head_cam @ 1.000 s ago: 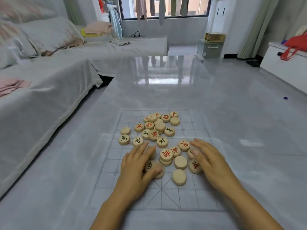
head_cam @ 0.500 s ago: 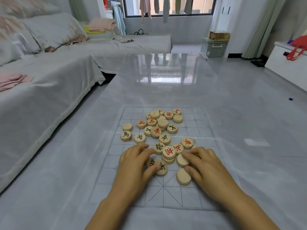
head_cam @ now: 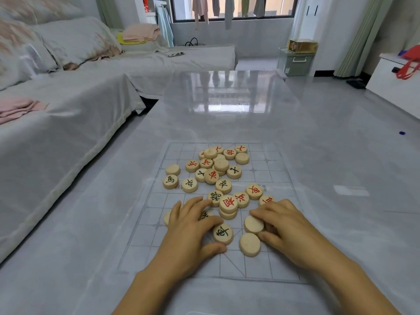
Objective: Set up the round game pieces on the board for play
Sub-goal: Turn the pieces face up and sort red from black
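Wooden discs [head_cam: 223, 185], roughly thirty, on one board [head_cam: 279, 169]; left hand [head_cam: 191, 233] flat, right hand [head_cam: 287, 230] pinching one blank disc [head_cam: 253, 224]

The left hand [head_cam: 193, 226] covers parts of 2 round pieces: one piece [head_cam: 167, 218] shows only as a pale sliver at the hand's left side, and another [head_cam: 205, 215] shows just a scrap of dark marking between the fingers. The right hand [head_cam: 286, 226] hides the lower part of a red-marked piece [head_cam: 266, 199] and the right edge of a blank piece [head_cam: 253, 224]. In the middle of the frame, a lower piece [head_cam: 227, 214] sits mostly under a stacked one, its face unseen. Both forearms are cut off by the bottom edge. The board's [head_cam: 272, 264] faint grid lines fade out toward its far edge.
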